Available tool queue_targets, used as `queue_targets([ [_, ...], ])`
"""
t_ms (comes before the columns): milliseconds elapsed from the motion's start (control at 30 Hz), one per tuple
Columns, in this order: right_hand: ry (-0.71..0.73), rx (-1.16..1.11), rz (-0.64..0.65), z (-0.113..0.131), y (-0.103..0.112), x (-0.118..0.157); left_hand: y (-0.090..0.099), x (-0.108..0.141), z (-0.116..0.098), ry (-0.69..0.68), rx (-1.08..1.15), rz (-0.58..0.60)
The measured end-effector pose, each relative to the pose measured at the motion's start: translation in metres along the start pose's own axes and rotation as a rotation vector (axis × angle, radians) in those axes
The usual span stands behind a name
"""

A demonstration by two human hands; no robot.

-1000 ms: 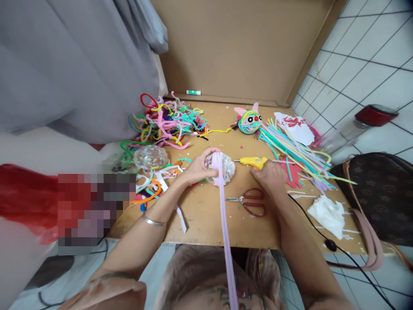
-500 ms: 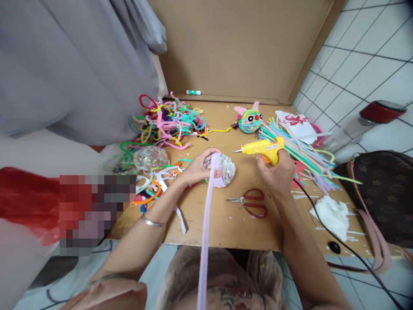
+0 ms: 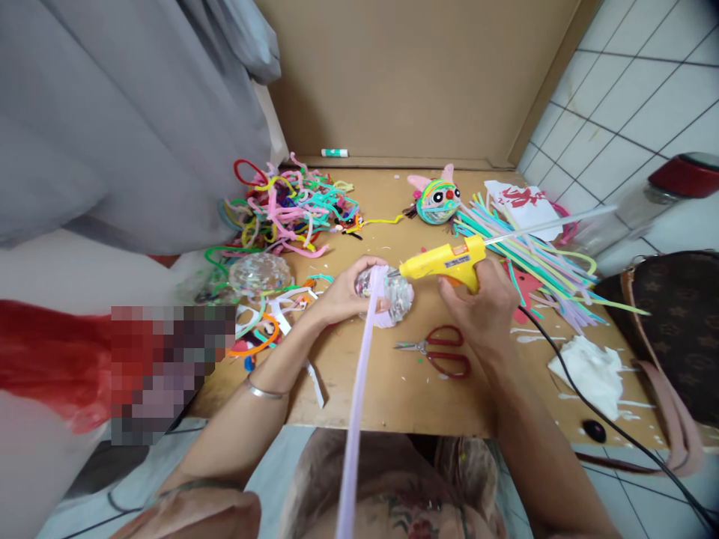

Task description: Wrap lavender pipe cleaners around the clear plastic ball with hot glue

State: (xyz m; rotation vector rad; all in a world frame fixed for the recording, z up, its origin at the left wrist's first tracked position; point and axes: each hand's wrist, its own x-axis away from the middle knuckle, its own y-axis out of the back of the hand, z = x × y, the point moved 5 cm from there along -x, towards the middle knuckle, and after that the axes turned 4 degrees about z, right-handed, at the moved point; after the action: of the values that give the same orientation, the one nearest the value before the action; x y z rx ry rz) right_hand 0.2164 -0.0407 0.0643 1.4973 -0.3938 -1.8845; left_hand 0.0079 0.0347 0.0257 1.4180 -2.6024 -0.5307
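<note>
My left hand (image 3: 351,293) is closed around a clear, bumpy plastic ball (image 3: 400,299) above the middle of the table. A long lilac strip (image 3: 359,389) lies over the ball and hangs down toward my lap. My right hand (image 3: 486,303) grips a yellow glue gun (image 3: 443,262) with a clear glue stick in its back. The gun's nozzle is at the ball, close beside the strip; whether it touches cannot be made out. Red-handled scissors (image 3: 443,352) lie below the ball.
Tangled pipe cleaners (image 3: 297,206) and another clear ball (image 3: 260,273) are at the left. A decorated ball (image 3: 437,201), straight pipe cleaners (image 3: 528,258), white tissue (image 3: 589,374) and a brown bag (image 3: 663,337) are at the right. A black cord crosses the right side.
My right hand has moved the glue gun left and slightly down, bringing its nozzle to the ball. My left hand keeps its hold on the ball. The view has shifted slightly.
</note>
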Motion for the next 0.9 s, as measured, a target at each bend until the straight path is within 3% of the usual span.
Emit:
queue_targets([
  [633,-0.008,0.030,0.089,0.001,-0.004,0.003,-0.001,-0.001,0.002,-0.025,0.010,0.001],
  [900,0.017,0.024,0.069,0.004,-0.002,0.001,-0.001,-0.001,0.001,-0.023,-0.010,0.003],
])
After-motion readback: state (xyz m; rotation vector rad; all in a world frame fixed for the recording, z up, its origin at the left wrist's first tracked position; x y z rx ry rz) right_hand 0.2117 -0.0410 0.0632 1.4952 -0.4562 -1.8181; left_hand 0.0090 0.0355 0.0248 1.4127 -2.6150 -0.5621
